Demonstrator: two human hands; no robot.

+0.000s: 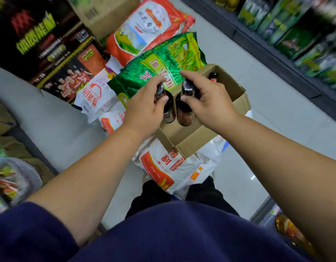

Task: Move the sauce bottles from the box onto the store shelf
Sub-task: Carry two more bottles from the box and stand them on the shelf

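Two-handed over the cardboard box [191, 146]; gripping one sauce bottle [168, 110] at the neck with the left hand [144, 106], fingers curled over the cap, thumb against the shoulder; clamping a second bottle [186, 112] the same way with the right hand [212, 103], fingers wrapped round the top. Holding both upright, side by side, at the box's near-left part; cannot tell whether raised off the box floor or resting on it. Leaving a third bottle [213, 76] upright in the far corner, untouched. Judging from this: box nearly emptied, yet neither held bottle on a store shelf [258, 44]; left to do, probably: carrying these two across, setting them down, fetching the last. Cannot tell from the blurred shelving how many already placed.
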